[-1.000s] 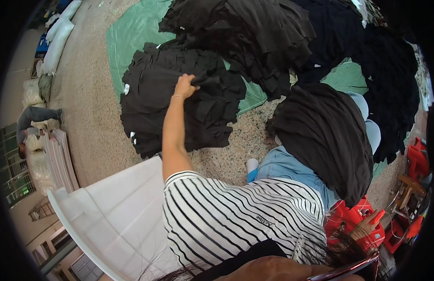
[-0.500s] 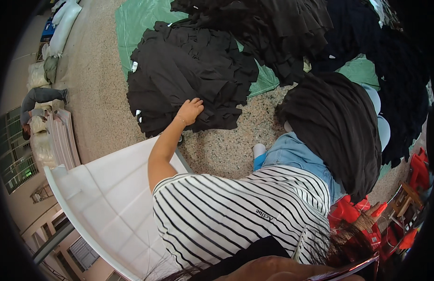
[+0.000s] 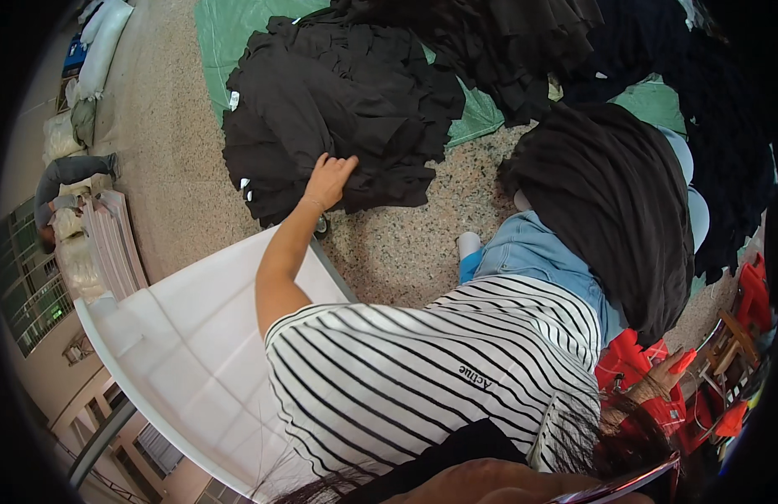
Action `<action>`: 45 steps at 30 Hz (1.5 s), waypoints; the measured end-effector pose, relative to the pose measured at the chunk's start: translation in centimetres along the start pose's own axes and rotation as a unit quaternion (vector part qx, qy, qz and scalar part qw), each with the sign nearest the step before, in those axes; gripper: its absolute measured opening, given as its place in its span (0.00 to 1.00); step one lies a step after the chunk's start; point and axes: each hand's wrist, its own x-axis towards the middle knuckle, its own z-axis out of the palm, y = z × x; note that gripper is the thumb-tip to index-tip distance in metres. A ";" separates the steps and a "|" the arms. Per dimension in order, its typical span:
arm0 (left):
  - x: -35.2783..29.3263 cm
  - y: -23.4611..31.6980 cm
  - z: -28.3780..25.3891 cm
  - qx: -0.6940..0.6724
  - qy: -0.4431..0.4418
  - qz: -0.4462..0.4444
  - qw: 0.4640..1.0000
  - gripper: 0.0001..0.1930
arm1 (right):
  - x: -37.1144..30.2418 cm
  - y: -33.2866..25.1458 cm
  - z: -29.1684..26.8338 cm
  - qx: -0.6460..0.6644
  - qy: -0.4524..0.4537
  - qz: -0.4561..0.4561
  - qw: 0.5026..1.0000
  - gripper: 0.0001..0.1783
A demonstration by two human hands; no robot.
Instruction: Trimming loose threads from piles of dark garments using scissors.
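Note:
My left hand (image 3: pixel 328 180) reaches out to the near side of a heaped pile of black garments (image 3: pixel 381 101). Its fingers are bent and closed on a fold of the top garment, with creases running away from them; the fingertips are partly hidden. Small white labels (image 3: pixel 234 101) show at the pile's left edge. At the lower right, partly behind hair, my right hand (image 3: pixel 649 385) is closed around a small orange-red thing (image 3: pixel 683 362) whose kind I cannot make out. Over my lap lies a dark garment (image 3: pixel 612 202).
Green sheeting (image 3: pixel 217 55) lies under the piles on the speckled floor (image 3: pixel 389 252). More dark cloth (image 3: pixel 481 50) is heaped beyond. A large white plastic bin (image 3: pixel 196 311) stands at my left. Red bags (image 3: pixel 637 361) and a wooden stool (image 3: pixel 725 349) are at right. A person (image 3: pixel 57 189) bends far left.
The view has shifted, so the piles sit higher in it. My left hand has moved slightly left on the garment, its fingers bunching the cloth. More of my right hand shows.

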 end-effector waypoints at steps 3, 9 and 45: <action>-1.8 -1.0 -3.2 -0.012 -0.052 0.005 0.999 0.37 | 0.5 2.1 1.0 -0.119 0.042 -0.157 0.979 0.30; -2.9 -3.2 -4.2 0.083 -0.337 -0.075 0.935 0.33 | -0.2 -1.1 1.8 -0.041 0.019 -0.062 0.997 0.29; 10.6 0.2 -2.9 -0.180 0.265 -0.164 0.933 0.19 | -1.3 2.9 2.6 -0.115 0.016 -0.087 0.989 0.32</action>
